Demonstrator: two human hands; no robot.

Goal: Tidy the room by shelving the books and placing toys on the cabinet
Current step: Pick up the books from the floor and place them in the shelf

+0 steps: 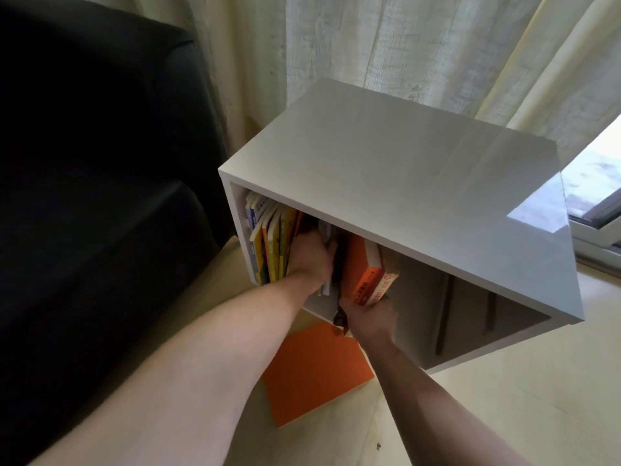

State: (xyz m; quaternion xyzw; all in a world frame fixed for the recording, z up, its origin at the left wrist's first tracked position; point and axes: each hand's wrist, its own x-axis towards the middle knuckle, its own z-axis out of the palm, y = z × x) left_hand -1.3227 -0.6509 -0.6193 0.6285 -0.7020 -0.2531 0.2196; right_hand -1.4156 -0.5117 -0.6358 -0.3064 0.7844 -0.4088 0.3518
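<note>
A white cabinet [413, 183] stands by the curtain, its open shelf facing me. Several thin yellow and orange books [272, 243] stand at the shelf's left end. My left hand [311, 257] reaches into the shelf and presses against those books, its fingertips hidden among them. My right hand [368, 317] grips the bottom edge of an orange book [361, 267] with a white-edged book beside it, both half inside the shelf. A dark thin book [339, 297] stands between my two hands.
A flat orange book [316, 371] lies on the pale floor under my arms. A black sofa [100, 169] fills the left side. Curtains [386, 45] hang behind the cabinet, and a window frame [598, 227] is at the right. The shelf's right half holds nothing.
</note>
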